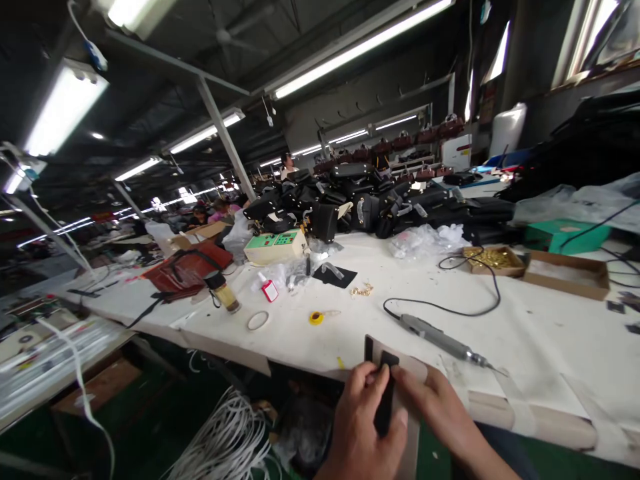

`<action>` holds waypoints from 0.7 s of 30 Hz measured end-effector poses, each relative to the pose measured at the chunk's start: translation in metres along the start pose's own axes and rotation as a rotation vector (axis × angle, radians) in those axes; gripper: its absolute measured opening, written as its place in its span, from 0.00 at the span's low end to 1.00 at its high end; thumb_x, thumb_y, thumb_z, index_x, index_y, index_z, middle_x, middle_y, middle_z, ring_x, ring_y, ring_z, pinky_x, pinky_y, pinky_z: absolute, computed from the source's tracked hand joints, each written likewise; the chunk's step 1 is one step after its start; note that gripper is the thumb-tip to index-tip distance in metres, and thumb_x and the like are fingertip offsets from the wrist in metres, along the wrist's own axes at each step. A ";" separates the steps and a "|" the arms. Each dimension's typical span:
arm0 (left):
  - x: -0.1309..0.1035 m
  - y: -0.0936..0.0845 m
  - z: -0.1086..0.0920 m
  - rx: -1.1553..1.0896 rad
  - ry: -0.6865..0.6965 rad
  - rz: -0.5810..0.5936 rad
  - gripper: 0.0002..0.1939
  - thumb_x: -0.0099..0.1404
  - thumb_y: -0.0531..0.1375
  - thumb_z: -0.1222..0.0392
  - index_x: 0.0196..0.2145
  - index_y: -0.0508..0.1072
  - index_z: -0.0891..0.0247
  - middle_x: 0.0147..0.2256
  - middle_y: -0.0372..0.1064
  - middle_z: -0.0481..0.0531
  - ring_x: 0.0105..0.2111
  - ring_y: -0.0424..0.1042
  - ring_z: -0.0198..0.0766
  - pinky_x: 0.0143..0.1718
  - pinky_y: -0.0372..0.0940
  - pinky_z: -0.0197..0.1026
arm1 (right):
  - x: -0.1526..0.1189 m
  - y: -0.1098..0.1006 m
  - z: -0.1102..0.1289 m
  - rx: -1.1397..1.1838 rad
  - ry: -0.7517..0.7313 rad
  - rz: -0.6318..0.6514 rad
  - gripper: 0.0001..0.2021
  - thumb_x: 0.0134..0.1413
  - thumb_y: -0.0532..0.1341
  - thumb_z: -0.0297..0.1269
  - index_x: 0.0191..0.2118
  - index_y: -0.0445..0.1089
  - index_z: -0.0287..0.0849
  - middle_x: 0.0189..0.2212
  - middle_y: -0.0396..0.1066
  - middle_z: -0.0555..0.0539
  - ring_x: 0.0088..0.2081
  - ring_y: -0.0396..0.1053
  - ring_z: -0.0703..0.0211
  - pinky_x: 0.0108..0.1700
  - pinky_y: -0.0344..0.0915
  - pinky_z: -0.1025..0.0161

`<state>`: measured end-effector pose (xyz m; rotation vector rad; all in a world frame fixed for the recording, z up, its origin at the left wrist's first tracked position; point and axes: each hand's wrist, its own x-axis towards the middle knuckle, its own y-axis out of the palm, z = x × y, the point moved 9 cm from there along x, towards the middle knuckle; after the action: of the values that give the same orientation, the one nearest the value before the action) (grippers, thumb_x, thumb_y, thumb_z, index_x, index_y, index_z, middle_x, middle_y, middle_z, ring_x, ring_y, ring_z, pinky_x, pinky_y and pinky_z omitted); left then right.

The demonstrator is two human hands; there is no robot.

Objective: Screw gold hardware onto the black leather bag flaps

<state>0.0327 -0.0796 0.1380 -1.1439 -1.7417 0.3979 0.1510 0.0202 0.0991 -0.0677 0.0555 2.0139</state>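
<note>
Right at the near edge of the tabletop [555, 340], both hands have hold of a beige panel [411, 363] with black strips [390, 359] on its face. The left hand [365, 420] is curled mostly closed around its left side, index fingertip against a strip and thumb lower down, held a little apart from the index finger; the right hand [440, 403] is nearly closed too, its fingertips meeting the left's at the strip, though its thumb is hard to make out. Whether the panel touches the edge, I cannot tell. Just beyond the right hand lies a grey rotary tool [435, 335], its thin bit pointing right. Farther off, ahead and to the left, sit a round yellow object [316, 318], a white ring [258, 321] and a red-and-white bottle [269, 289], with a heap of black bags [325, 220] behind
</note>
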 end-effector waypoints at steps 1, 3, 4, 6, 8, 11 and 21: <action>0.005 0.000 0.000 -0.011 -0.014 0.026 0.25 0.68 0.62 0.62 0.62 0.73 0.59 0.55 0.72 0.61 0.53 0.76 0.47 0.55 0.75 0.48 | 0.004 -0.004 -0.003 -0.017 0.028 0.024 0.22 0.58 0.65 0.57 0.36 0.79 0.38 0.31 0.80 0.43 0.36 0.77 0.45 0.39 0.72 0.57; 0.018 0.000 0.001 -0.016 -0.010 0.055 0.19 0.72 0.60 0.61 0.58 0.77 0.59 0.50 0.74 0.60 0.50 0.75 0.46 0.54 0.74 0.50 | 0.013 -0.008 -0.014 0.003 0.107 0.105 0.19 0.57 0.66 0.53 0.36 0.78 0.38 0.31 0.80 0.44 0.35 0.76 0.49 0.36 0.71 0.59; 0.024 0.001 0.004 -0.016 -0.007 0.058 0.16 0.72 0.61 0.61 0.55 0.80 0.58 0.47 0.75 0.59 0.50 0.74 0.47 0.54 0.73 0.53 | 0.018 -0.011 -0.021 0.020 0.154 0.130 0.18 0.56 0.67 0.51 0.35 0.77 0.38 0.30 0.79 0.45 0.33 0.75 0.51 0.34 0.69 0.61; 0.035 0.007 0.017 -0.058 -0.052 0.027 0.10 0.69 0.64 0.61 0.47 0.83 0.56 0.47 0.74 0.58 0.52 0.73 0.49 0.57 0.70 0.56 | 0.027 -0.018 -0.035 0.056 0.242 0.137 0.16 0.53 0.69 0.49 0.34 0.76 0.38 0.27 0.77 0.47 0.28 0.73 0.55 0.29 0.66 0.62; 0.039 0.018 0.039 -0.181 -0.175 -0.006 0.08 0.64 0.69 0.61 0.42 0.82 0.56 0.52 0.72 0.58 0.56 0.71 0.51 0.59 0.69 0.56 | 0.035 -0.021 -0.046 0.099 0.288 0.154 0.16 0.51 0.70 0.48 0.34 0.76 0.38 0.25 0.77 0.48 0.26 0.71 0.57 0.27 0.65 0.63; 0.031 0.047 0.076 -0.505 -0.506 -0.003 0.27 0.57 0.72 0.62 0.55 0.76 0.56 0.55 0.72 0.59 0.52 0.76 0.49 0.51 0.74 0.49 | 0.043 -0.019 -0.053 0.145 0.302 0.221 0.15 0.50 0.70 0.47 0.33 0.76 0.37 0.26 0.78 0.47 0.26 0.72 0.57 0.28 0.67 0.62; 0.016 0.093 0.109 -0.944 -0.857 0.221 0.16 0.54 0.74 0.54 0.38 0.79 0.64 0.34 0.80 0.50 0.33 0.77 0.39 0.35 0.70 0.37 | 0.066 -0.022 -0.065 -0.058 0.378 0.370 0.17 0.50 0.72 0.49 0.35 0.77 0.38 0.30 0.78 0.47 0.28 0.72 0.58 0.31 0.66 0.63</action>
<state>-0.0132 0.0051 0.0310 -2.0394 -2.6920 0.1832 0.1444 0.0847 0.0289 -0.5068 0.2668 2.3459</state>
